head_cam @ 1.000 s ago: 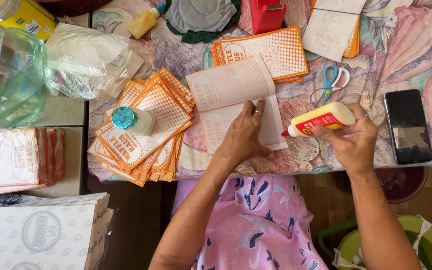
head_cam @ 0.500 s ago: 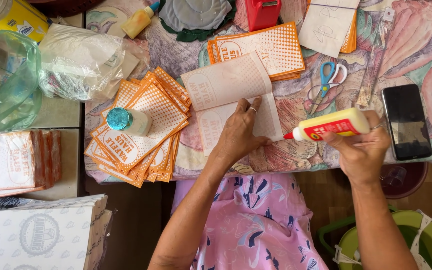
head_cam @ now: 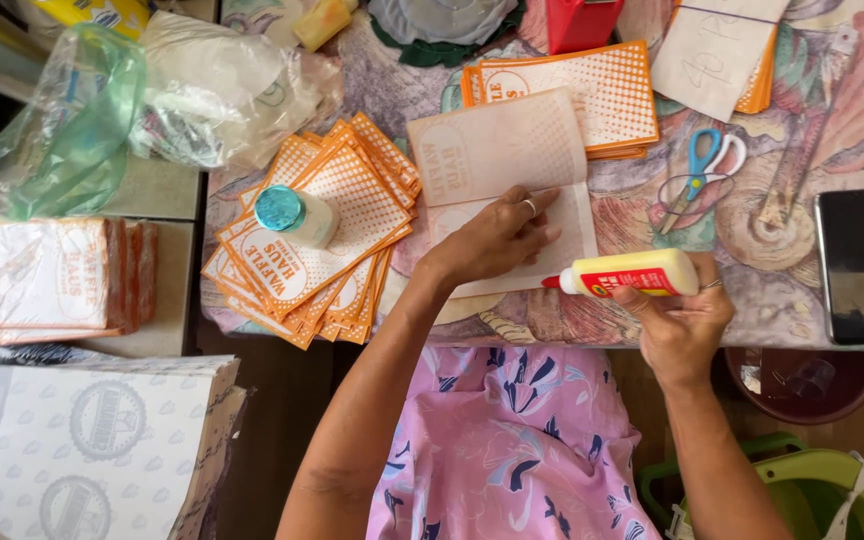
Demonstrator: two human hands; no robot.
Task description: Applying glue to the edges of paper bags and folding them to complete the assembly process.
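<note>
The sheet (head_cam: 500, 165) was pinned flat by the open left hand (head_cam: 497, 240); the glue bottle (head_cam: 632, 273), gripped by the right hand (head_cam: 677, 320) at three o'clock, was best squeezed lightly along the edge.

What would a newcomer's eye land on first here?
Probably the yellow glue bottle in the right hand, its red tip at the edge of the pale sheet that the left hand presses flat. Next, the fan of orange printed sheets to the left, a blue-capped bottle lying on it.

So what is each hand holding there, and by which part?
The right hand holds the yellow glue bottle around its body, nozzle pointing left. The left hand grips nothing; it lies flat on the folded paper sheet.
</note>
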